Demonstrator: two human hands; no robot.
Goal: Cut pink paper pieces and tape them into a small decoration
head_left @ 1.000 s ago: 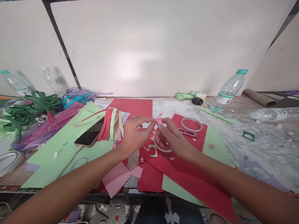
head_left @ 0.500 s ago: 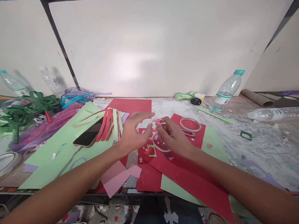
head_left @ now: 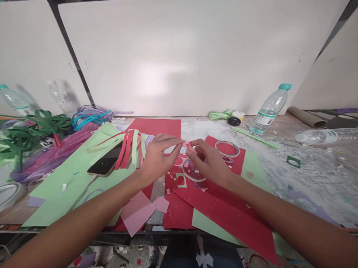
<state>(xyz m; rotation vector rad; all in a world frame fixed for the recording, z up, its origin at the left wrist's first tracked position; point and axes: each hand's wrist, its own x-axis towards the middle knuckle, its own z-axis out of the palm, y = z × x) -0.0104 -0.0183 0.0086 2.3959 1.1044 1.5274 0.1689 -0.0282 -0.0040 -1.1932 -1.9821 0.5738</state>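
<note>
Head view: white panels stand beyond the left grip and the right grip, a dark gap parting them on the left grip's side. Bench runs beneath both grips; its bare part, to the right of the right grip, looks chalky and streaked. Paper takes up much of the near surface: a light-green sheet to the left of the left grip, a red sheet on the near side of the right grip, passing under that forearm.

Bottle stands well apart from the right grip, beyond it and to the right. Phone lies left of the left grip; red strips fan out between the two. Tape ring lies just below the right grip, small scraps around it, so I rate the room there as tight.

Key relation, read from my remote seat: the pink paper piece is between the grips, raised off the bench. Right thumb and finger are closed on it, so that hand is nearer. Left fingertips come up to its left end; whether they pinch it, I cannot tell. Long axis seems to run sideways, grip to grip, though fingers cover most.
</note>
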